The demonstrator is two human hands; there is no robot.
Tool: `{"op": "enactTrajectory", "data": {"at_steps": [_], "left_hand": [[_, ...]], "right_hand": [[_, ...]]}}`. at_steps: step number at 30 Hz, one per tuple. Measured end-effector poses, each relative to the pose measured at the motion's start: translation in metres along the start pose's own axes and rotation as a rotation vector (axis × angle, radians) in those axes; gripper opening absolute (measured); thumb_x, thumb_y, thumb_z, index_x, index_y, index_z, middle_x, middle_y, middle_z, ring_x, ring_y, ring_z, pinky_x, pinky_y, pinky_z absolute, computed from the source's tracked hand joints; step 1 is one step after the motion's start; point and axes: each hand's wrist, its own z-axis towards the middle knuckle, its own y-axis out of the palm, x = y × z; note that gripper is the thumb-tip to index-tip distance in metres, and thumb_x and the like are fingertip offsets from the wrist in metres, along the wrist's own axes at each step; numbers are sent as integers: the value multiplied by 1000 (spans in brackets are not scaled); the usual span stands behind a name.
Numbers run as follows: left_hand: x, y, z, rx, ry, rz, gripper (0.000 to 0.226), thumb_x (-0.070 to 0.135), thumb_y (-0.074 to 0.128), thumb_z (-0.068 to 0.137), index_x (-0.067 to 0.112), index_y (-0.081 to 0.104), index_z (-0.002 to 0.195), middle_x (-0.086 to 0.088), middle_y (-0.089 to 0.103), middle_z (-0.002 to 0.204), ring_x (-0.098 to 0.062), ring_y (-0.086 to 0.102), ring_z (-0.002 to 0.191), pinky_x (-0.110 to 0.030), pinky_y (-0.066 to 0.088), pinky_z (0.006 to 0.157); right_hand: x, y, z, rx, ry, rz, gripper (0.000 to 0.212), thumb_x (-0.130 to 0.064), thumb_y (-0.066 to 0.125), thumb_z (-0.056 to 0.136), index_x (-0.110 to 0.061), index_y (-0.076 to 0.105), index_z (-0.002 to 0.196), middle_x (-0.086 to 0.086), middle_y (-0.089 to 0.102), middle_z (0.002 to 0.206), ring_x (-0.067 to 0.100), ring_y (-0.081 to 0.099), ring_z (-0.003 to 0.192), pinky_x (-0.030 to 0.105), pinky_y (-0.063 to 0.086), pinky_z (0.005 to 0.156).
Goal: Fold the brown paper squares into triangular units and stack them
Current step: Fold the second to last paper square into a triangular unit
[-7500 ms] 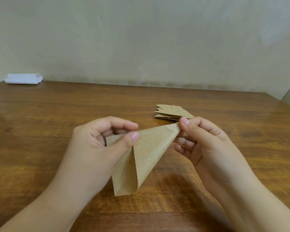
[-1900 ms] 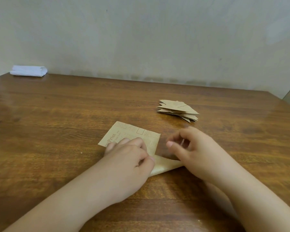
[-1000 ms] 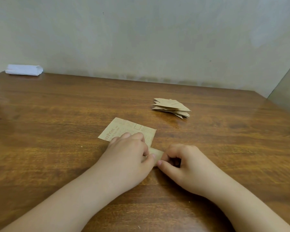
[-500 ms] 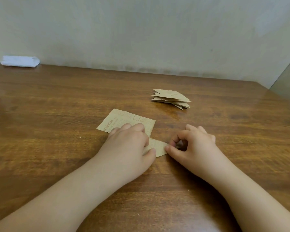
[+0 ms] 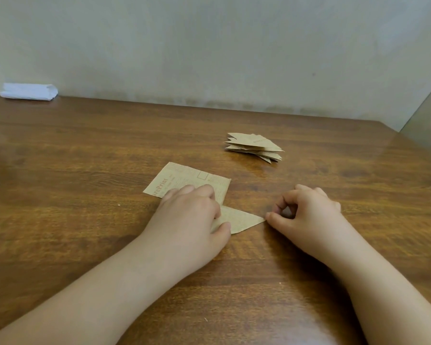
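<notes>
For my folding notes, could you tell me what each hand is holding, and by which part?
The left hand presses the brown paper flat on the table, covering its middle. The right hand holds nothing; its thumb tip meets the paper's right point.

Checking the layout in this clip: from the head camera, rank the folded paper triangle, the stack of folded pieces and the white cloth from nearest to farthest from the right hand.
From the right hand:
1. Folded paper triangle, its tip at the thumb, just left.
2. Stack of folded pieces, farther back on the table.
3. White cloth, far left corner by the wall.
</notes>
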Motion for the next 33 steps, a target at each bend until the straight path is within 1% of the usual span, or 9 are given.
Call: {"op": "enactTrajectory", "data": {"at_steps": [2, 4, 6, 8, 13, 16, 21, 28, 33], "left_hand": [[-2, 0, 1, -11, 7, -8, 33, 47, 45, 92, 28, 68, 107, 16, 48, 100, -6, 41, 101, -27, 25, 107], [-5, -1, 5, -29, 11, -43, 34, 45, 47, 91, 30, 65, 116, 19, 49, 105, -5, 41, 107, -32, 19, 114], [-8, -2, 9, -42, 21, -70, 35, 44, 48, 91, 30, 64, 119, 19, 51, 107, -4, 41, 110, -29, 19, 114], [-8, -1, 11, -26, 23, -81, 35, 44, 50, 89, 29, 66, 115, 19, 53, 106, -5, 42, 109, -25, 23, 109], [6, 6, 9, 30, -39, 4, 39, 54, 47, 84, 25, 66, 101, 14, 53, 102, -10, 44, 104, -24, 30, 101], [14, 9, 6, 23, -58, 83, 39, 55, 42, 88, 27, 61, 108, 15, 48, 104, -11, 42, 108, -31, 26, 110], [16, 8, 3, -2, -103, 114, 38, 51, 40, 89, 30, 56, 116, 16, 46, 112, -9, 40, 117, -39, 13, 118], [12, 3, -4, -17, -130, 152, 33, 44, 41, 92, 31, 47, 122, 15, 43, 121, -10, 39, 123, -42, 12, 117], [11, -2, -4, -37, -143, 166, 29, 41, 42, 92, 29, 42, 119, 12, 44, 118, -13, 40, 120, -44, 16, 117]], "right_hand": [[0, 1, -2, 66, -59, 96, 17, -36, 67, 83, -30, 59, 69, -12, 48, 77, 7, 43, 95, 37, 33, 94], [-5, 2, -5, 54, -140, 201, 13, -34, 69, 81, -29, 62, 72, -12, 51, 75, 3, 42, 90, 35, 35, 96], [-11, 7, -5, -12, -230, 158, 12, -34, 67, 81, -31, 61, 71, -11, 51, 76, 4, 43, 84, 28, 34, 94], [-15, 13, -3, -37, -274, 103, 17, -34, 66, 82, -33, 57, 68, -11, 48, 74, 5, 45, 82, 28, 35, 93], [-15, 19, -2, -31, -234, 126, 16, -36, 65, 81, -29, 59, 68, -11, 48, 69, -1, 43, 76, 27, 34, 90], [-15, 20, -2, -38, -202, 128, 17, -37, 65, 80, -27, 59, 68, -9, 50, 71, 0, 44, 78, 32, 35, 98], [-15, 21, -2, -48, -185, 98, 20, -38, 63, 82, -28, 57, 67, -7, 50, 72, -2, 42, 79, 33, 24, 107], [-15, 21, -2, -49, -186, 94, 16, -37, 62, 84, -26, 62, 73, -10, 48, 70, 6, 45, 87, 30, 25, 100], [-13, 20, -2, -51, -193, 104, 16, -36, 62, 85, -25, 62, 73, -7, 53, 73, 1, 43, 83, 31, 23, 103]]}}
